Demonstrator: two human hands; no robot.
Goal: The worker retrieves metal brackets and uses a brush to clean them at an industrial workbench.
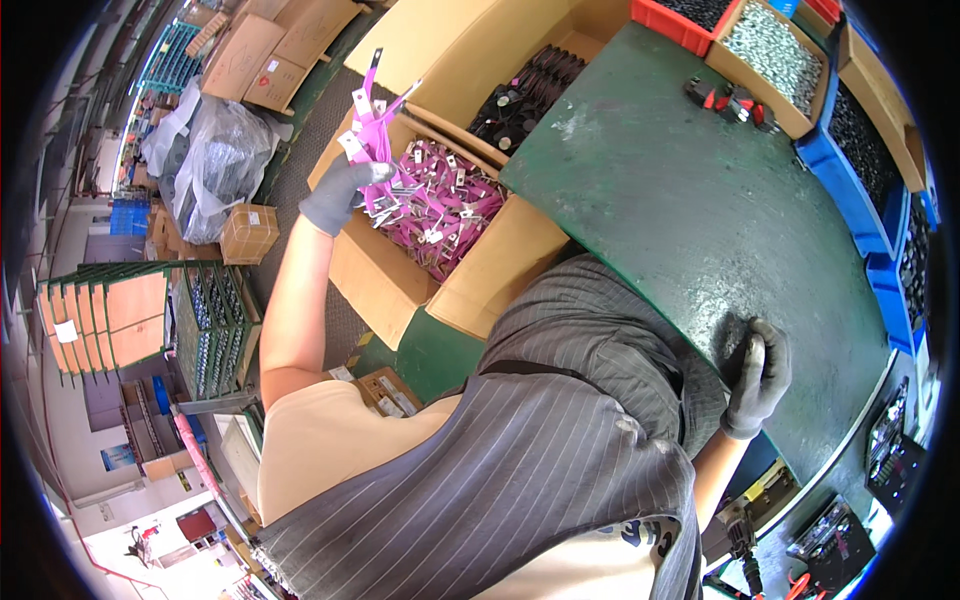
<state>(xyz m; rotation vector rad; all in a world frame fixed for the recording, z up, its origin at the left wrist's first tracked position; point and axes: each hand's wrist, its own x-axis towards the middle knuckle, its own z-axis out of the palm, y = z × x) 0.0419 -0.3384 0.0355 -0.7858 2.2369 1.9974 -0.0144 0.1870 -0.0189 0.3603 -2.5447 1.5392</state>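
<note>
Gloved hands are sitting well apart: the left hand point(347, 192) is gripping a bunch of purple strips point(372, 135) with metal ends, while the right hand point(762, 380) is resting by the near edge of a green table point(660, 180), its fingers bending together; whether it is holding anything, one cannot tell. The bunch is standing above the far left side of an open cardboard box point(375, 265), where a heap of similar strips point(445, 210) is lying in a jumble. Its long axis is running away from the person, the free ends fanning out beyond the fist and mostly pointing away from the tabletop. What matters most is the sideways gap: the bunch is lying far to the left of the right hand, with the box and part of the table coming between them, so the left hand is plainly being the nearer one.
</note>
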